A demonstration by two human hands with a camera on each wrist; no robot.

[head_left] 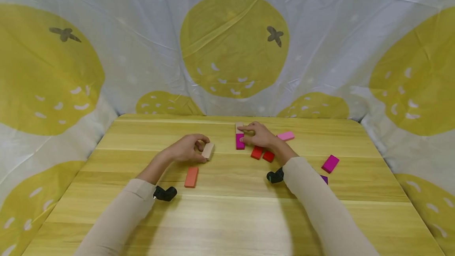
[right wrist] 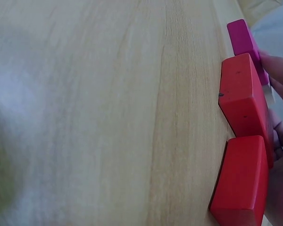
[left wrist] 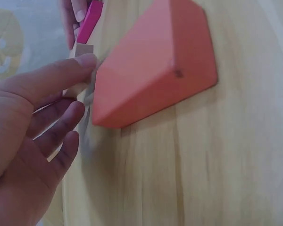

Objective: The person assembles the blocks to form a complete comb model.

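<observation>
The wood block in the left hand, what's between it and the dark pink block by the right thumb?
Just bare table between the wood block and the dark pink block; the head view shows that.
</observation>
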